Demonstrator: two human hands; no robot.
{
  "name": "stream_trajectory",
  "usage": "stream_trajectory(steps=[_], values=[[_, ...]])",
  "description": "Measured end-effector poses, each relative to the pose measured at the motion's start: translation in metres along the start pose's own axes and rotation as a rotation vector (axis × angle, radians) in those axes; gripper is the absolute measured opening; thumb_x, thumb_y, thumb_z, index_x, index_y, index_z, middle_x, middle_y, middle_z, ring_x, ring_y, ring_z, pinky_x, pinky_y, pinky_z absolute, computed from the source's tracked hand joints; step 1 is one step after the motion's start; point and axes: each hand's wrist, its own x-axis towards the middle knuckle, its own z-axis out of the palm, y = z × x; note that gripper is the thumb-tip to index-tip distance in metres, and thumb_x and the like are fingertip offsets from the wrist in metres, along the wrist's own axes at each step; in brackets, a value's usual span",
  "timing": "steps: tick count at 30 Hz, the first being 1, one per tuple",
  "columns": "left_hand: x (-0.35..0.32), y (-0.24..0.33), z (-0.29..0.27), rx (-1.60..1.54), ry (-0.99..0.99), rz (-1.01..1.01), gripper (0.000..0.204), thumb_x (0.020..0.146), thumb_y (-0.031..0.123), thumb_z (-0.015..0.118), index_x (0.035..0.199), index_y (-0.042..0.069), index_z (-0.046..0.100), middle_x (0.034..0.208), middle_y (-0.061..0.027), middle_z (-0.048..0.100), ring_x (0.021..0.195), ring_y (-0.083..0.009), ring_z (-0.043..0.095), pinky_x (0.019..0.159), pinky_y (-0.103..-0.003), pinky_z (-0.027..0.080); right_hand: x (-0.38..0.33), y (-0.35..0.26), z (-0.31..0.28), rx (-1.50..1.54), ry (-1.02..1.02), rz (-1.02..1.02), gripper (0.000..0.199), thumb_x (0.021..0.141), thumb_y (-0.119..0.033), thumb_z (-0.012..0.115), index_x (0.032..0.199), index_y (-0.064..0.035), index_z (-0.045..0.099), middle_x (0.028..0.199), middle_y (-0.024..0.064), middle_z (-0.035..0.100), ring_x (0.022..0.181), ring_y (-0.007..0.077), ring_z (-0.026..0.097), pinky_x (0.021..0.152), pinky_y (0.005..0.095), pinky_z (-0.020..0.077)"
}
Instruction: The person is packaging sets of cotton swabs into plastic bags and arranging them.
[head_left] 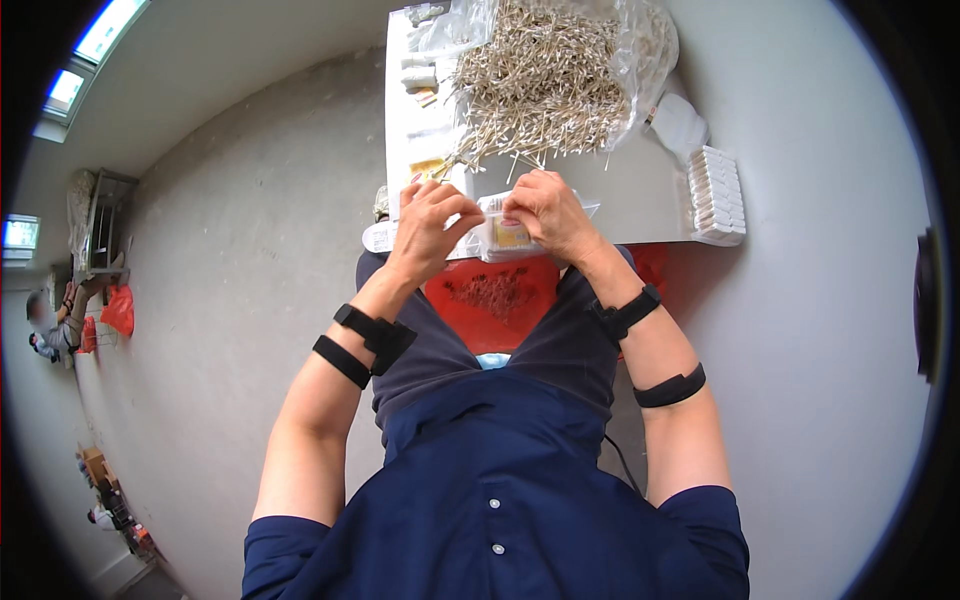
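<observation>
A small clear plastic pack point(510, 238) with a yellow label sits at the table's near edge, between my hands. White tips, seemingly of cotton swabs, show inside its top. My left hand point(432, 228) is closed in a pinch at the pack's upper left edge. With bent fingers, my right hand point(552, 212) grips its upper right part and covers some of it. Just beyond lies a large heap of loose cotton swabs point(545, 80) on clear plastic sheeting. A few stray swabs reach toward my hands.
White packs point(715, 195) stand stacked at the table's right end, beside a pale plastic piece point(680, 122). Yellow printed packaging point(428, 168) lies left of the heap. A red bag point(490, 295) hangs below the table edge between my legs. Other people sit far left.
</observation>
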Motion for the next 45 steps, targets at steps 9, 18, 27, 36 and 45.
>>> stream_trajectory(steps=[9, 18, 27, 36, 45], values=[[-0.013, -0.011, -0.003, -0.386, -0.01, -0.252, 0.018, 0.08, 0.008, 0.078, 0.097, 0.005, 0.072, 0.091, -0.0048, 0.067, 0.078, -0.0144, 0.064, 0.069, -0.029, 0.053, 0.0, -0.002, -0.005, -0.05, 0.009, 0.02, 0.012, 0.077, -0.017, 0.074, 0.079, -0.0107, 0.064, 0.079, 0.0017, 0.06, 0.083, 0.0237, 0.059, 0.081, 0.0383, 0.0445], [-0.012, -0.011, -0.001, -0.387, 0.032, -0.194, 0.011, 0.081, 0.005, 0.076, 0.091, 0.004, 0.07, 0.088, -0.0053, 0.066, 0.073, -0.0147, 0.064, 0.067, -0.028, 0.053, 0.014, -0.024, 0.017, -0.075, 0.049, -0.043, 0.012, 0.077, -0.018, 0.075, 0.079, -0.0122, 0.064, 0.081, -0.0002, 0.059, 0.082, 0.0206, 0.058, 0.08, 0.037, 0.043], [-0.012, -0.006, -0.002, -0.271, 0.01, -0.18, 0.012, 0.083, 0.009, 0.074, 0.089, 0.003, 0.064, 0.087, -0.0056, 0.062, 0.076, -0.0192, 0.061, 0.068, -0.032, 0.051, 0.016, -0.027, 0.023, -0.046, 0.032, -0.06, 0.011, 0.076, -0.016, 0.074, 0.078, -0.0114, 0.064, 0.079, 0.0007, 0.058, 0.083, 0.0221, 0.057, 0.082, 0.0373, 0.0408], [-0.005, -0.003, 0.002, -0.21, 0.028, -0.097, 0.009, 0.084, 0.006, 0.071, 0.088, 0.004, 0.063, 0.086, -0.0053, 0.061, 0.077, -0.0211, 0.061, 0.069, -0.033, 0.051, 0.012, -0.027, 0.016, -0.205, 0.021, -0.048, 0.013, 0.075, -0.015, 0.074, 0.076, -0.0114, 0.061, 0.08, 0.002, 0.058, 0.085, 0.022, 0.058, 0.083, 0.0376, 0.0411], [0.004, 0.005, -0.006, -0.101, -0.007, -0.064, 0.011, 0.082, 0.015, 0.074, 0.087, 0.01, 0.066, 0.088, -0.0025, 0.061, 0.086, -0.0222, 0.06, 0.086, -0.036, 0.043, -0.005, -0.006, -0.005, -0.255, 0.045, -0.052, 0.007, 0.079, -0.009, 0.066, 0.077, -0.0098, 0.059, 0.08, 0.0039, 0.057, 0.085, 0.0242, 0.057, 0.083, 0.0378, 0.0415]])
